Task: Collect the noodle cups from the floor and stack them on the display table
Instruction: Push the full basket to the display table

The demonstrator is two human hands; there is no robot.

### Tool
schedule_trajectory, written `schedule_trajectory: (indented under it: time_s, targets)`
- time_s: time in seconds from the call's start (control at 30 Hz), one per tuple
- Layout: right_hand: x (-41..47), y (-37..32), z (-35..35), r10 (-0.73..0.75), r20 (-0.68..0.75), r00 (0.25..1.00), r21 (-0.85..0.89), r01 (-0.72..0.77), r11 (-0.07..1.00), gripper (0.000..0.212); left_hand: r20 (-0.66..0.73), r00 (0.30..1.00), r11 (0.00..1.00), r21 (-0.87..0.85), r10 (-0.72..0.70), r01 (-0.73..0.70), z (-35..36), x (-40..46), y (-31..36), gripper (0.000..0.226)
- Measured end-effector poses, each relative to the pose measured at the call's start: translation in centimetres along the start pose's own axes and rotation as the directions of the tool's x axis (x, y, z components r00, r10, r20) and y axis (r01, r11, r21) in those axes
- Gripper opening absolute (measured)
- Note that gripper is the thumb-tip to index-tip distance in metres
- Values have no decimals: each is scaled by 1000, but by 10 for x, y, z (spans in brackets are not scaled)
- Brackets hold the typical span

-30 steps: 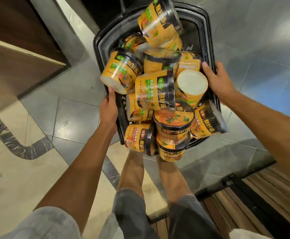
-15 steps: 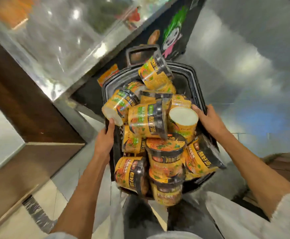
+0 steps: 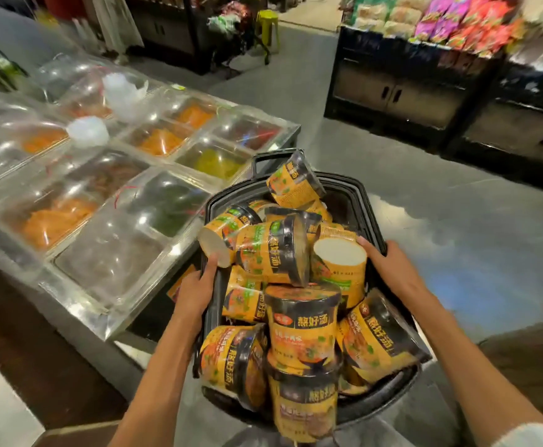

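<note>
From where I'm watching, both hands are on a black basket (image 3: 365, 201) that's piled way over its rim with yellow-and-black noodle cups (image 3: 302, 321). The left hand (image 3: 196, 290) grips the basket's rim at about 9 o'clock of the pile, thumb up against the white bottom of a tipped-over cup (image 3: 213, 245). The right hand (image 3: 389, 264) holds the rim at about 3 o'clock, fingers curled over the edge just beside another cup lying on its side (image 3: 341, 264). So the cups are all in the basket, up in the air between the two arms (most are lying every which way, only a couple at the front stand upright). One cup (image 3: 292, 182) perches at 12 o'clock, highest of the heap and tilted.

At 10 o'clock there's a steel counter (image 3: 83, 304) with clear domed lids over trays of orange, green and dark food. At 1 to 2 o'clock, well apart across the grey floor (image 3: 457, 227), sits a dark shelf (image 3: 425, 91) with bright snack packets on top, blurry.
</note>
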State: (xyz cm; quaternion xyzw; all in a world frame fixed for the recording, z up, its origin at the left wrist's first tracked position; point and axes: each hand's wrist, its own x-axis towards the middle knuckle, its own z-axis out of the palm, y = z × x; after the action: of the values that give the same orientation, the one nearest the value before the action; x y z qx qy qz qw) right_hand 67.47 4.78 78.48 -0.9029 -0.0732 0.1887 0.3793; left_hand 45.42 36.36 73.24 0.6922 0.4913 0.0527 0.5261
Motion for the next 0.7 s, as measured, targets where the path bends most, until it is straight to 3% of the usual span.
schedule_trajectory:
  time_s: [0.13, 0.27, 0.43, 0.53, 0.6, 0.7]
  targets:
    - [-2, -8, -22, 37, -86, 996, 15, -35, 999, 89, 28, 999, 999, 40, 27, -28, 7, 13, 47, 87]
    - [7, 2, -42, 71, -159, 985, 46, -64, 997, 76, 71, 994, 993, 85, 79, -85, 31, 25, 84, 80]
    - [43, 26, -65, 138, -174, 975, 89, -125, 988, 123, 137, 990, 997, 62, 44, -53, 78, 56, 115, 94]
    - [78, 32, -84, 181, -170, 969, 102, -165, 981, 138, 171, 985, 998, 58, 16, -26, 114, 79, 142, 103]
    - [105, 37, -98, 209, -176, 962, 93, -195, 976, 139, 171, 985, 996, 82, 30, -44, 139, 93, 164, 91]
    - [154, 42, -123, 224, -156, 962, 74, -215, 974, 112, 188, 982, 997, 64, 25, -37, 174, 117, 198, 89]
